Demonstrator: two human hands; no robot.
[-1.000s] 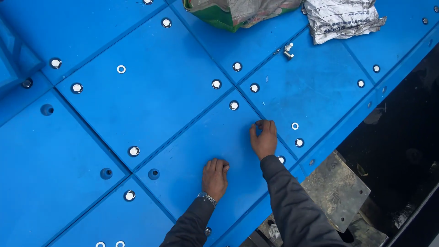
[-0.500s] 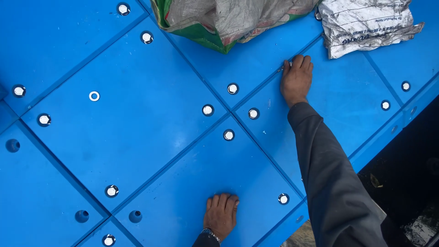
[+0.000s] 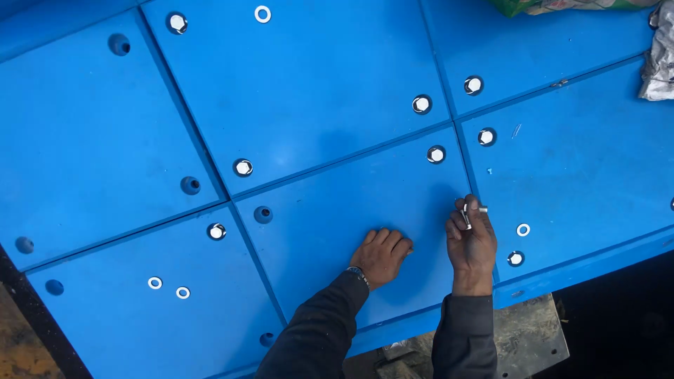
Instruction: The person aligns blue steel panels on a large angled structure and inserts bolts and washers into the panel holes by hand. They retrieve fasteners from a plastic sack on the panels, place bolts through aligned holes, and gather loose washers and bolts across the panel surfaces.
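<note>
My right hand (image 3: 471, 240) is closed around a small metal bolt (image 3: 469, 213), its fingertips on a blue panel (image 3: 351, 203) beside the seam between two panels. My left hand (image 3: 381, 255) rests knuckles-down on the same panel, fingers curled, holding nothing that I can see. A loose washer (image 3: 523, 229) lies just right of my right hand, and a fitted bolt head (image 3: 515, 258) sits below it. An empty bolt hole (image 3: 263, 214) is to the left of my left hand.
Several blue panels carry fitted bolt heads (image 3: 436, 154) and empty holes (image 3: 189, 185). Two loose washers (image 3: 168, 288) lie at lower left, another washer (image 3: 262, 13) at the top. A crumpled silver bag (image 3: 658, 63) and a green sack (image 3: 562, 5) sit at the top right. A grey plate (image 3: 533, 337) lies below the panel edge.
My right hand has come back from the far sacks to the near panel edge and now holds a bolt. The view has swung left and closer. My left hand stays on the panel.
</note>
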